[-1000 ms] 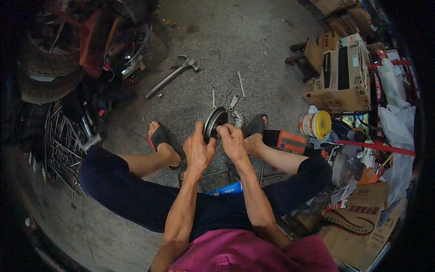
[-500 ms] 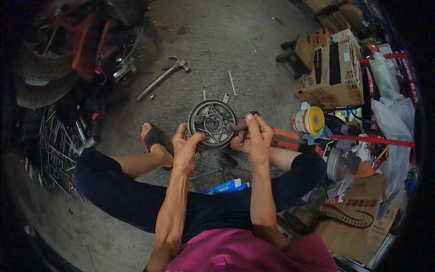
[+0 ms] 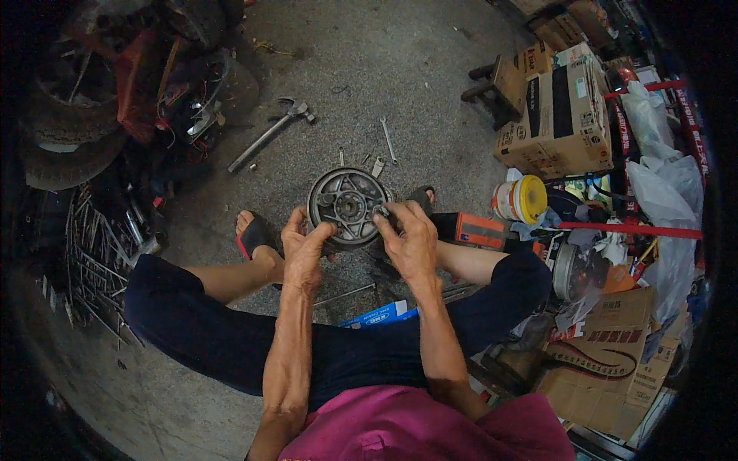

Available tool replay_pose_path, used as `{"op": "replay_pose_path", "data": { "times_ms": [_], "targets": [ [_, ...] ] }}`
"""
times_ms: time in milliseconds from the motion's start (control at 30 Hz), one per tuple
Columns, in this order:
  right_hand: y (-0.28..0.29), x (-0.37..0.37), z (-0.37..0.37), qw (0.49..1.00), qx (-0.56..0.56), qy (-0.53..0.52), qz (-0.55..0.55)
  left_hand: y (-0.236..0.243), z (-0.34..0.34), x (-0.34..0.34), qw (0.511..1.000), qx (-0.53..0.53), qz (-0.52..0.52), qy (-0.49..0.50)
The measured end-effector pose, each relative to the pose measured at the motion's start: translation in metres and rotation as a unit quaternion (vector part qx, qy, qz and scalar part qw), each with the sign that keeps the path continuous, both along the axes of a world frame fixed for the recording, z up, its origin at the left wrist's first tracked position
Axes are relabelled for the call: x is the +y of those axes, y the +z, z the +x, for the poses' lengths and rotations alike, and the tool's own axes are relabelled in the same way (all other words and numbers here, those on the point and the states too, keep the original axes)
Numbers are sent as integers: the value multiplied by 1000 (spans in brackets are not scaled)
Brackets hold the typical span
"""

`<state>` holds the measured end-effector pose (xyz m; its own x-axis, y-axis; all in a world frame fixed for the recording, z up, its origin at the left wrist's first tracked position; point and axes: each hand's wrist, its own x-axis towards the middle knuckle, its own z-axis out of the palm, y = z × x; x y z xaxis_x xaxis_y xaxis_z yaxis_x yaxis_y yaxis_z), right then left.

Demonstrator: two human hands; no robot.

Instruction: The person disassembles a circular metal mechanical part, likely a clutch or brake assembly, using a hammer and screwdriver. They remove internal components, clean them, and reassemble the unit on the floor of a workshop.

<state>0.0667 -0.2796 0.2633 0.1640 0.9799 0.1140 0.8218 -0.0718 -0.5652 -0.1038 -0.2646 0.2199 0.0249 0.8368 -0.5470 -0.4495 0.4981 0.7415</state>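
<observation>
Since earlier, wheel hub (image 3: pixel 348 204) faces up; both hands' fingers grip it; yellow-lidded tub (image 3: pixel 521 199) nearby, closed.

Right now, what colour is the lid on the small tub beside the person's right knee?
Yellow; the tub itself is white, seen clearest in the head view.

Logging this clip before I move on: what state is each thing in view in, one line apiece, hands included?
Round metal hub: tilted up, open face toward the camera, held at both sides.
Left hand: gripping the hub's lower left rim.
Right hand: fingers on the hub's right side.
Hammer: lying flat on the floor, untouched.
Wrench: lying loose on the floor.
Yellow-lidded tub: lid on.
Cardboard box: closed.
</observation>
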Motion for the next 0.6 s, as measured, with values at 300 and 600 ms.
{"op": "replay_pose_path", "data": {
  "times_ms": [300, 600],
  "targets": [
    [11, 4, 29, 980, 80, 116, -142, -19, -13, 1, 988, -19, -107, -108],
    [25, 9, 34, 980, 52, 143, -128, -30, -6, -2, 962, -72, -186, -185]
  ]
}}
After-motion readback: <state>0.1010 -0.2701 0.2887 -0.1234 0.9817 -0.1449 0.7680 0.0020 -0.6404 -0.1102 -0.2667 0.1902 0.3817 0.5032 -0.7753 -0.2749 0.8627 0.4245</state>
